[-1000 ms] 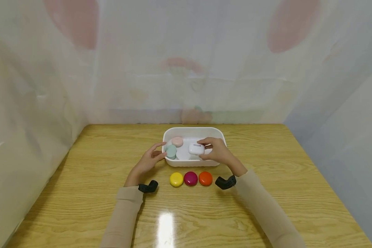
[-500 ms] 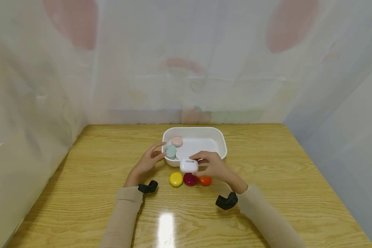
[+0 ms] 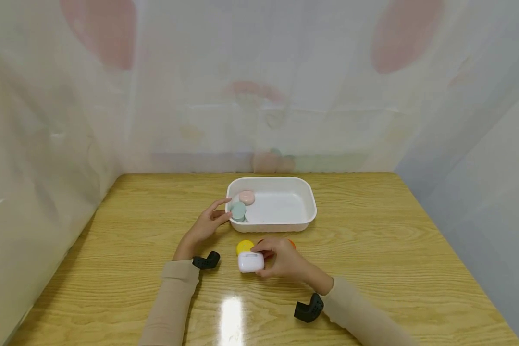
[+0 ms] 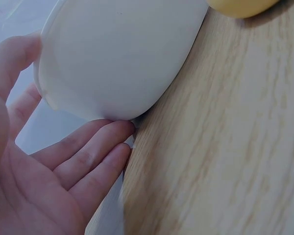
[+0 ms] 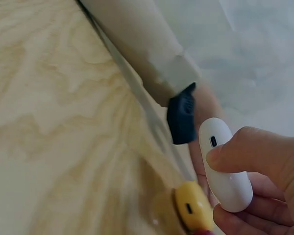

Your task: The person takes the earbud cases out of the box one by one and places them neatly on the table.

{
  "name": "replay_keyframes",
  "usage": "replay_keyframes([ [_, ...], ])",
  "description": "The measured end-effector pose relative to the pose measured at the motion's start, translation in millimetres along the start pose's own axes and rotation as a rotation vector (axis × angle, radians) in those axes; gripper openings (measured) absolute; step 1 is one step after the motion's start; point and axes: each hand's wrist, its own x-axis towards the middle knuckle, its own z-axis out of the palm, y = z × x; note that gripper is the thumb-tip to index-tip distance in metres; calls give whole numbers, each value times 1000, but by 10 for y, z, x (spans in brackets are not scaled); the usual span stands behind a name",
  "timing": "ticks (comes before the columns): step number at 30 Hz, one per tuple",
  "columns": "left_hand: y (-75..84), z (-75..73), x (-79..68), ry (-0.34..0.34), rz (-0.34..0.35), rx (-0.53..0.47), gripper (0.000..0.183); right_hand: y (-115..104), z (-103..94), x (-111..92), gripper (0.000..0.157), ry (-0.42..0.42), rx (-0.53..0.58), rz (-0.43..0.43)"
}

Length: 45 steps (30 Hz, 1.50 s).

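My right hand (image 3: pixel 281 259) pinches a white earbud case (image 3: pixel 251 262) between thumb and fingers, in front of the white tray. A small dark port shows on the white earbud case (image 5: pixel 225 171) in the right wrist view. My left hand (image 3: pixel 205 226) rests against the left end of the white tray (image 3: pixel 270 228), fingers fairly straight. In the left wrist view, fingertips touch the outer wall of the tray (image 4: pixel 117 54). Behind the right hand sit a yellow round case (image 3: pixel 244 246), a mostly hidden dark red one, and a partly hidden orange one (image 3: pixel 292 244).
Inside the tray's left end lie a pale pink round piece (image 3: pixel 247 197) and a pale green round piece (image 3: pixel 239 211). The wooden table (image 3: pixel 372 230) extends around the tray. A light patterned curtain (image 3: pixel 328 96) hangs behind it. Black wrist cameras sit at both cuffs.
My right hand has lifted the white earbud case out of the tray and brought it toward me and a little left, over the row of coloured cases. The left hand has stayed at the tray.
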Motion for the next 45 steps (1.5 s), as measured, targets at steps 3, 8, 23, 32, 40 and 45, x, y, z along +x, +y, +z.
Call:
replay_keyframes([
  [3, 3, 0, -1, 1, -2, -1, 54, -6, 53, -15, 40, -4, 3, 20],
  [8, 2, 1, -1, 7, -13, 10, 55, 12, 129, -34, 40, -2, -41, 28],
  [23, 19, 6, 2, 6, -44, 24, 55, -19, 251, -77, 40, -20, -83, 90],
  [32, 14, -1, -6, 3, -34, 16, 55, -67, 253, -76, 41, -60, -200, 98],
  [40, -4, 4, -7, 7, -51, 16, 56, -84, 267, -63, 41, -78, -286, 89],
  [45, -17, 4, 2, 8, -54, 10, 56, -108, 271, -61, 39, -70, -300, 103],
])
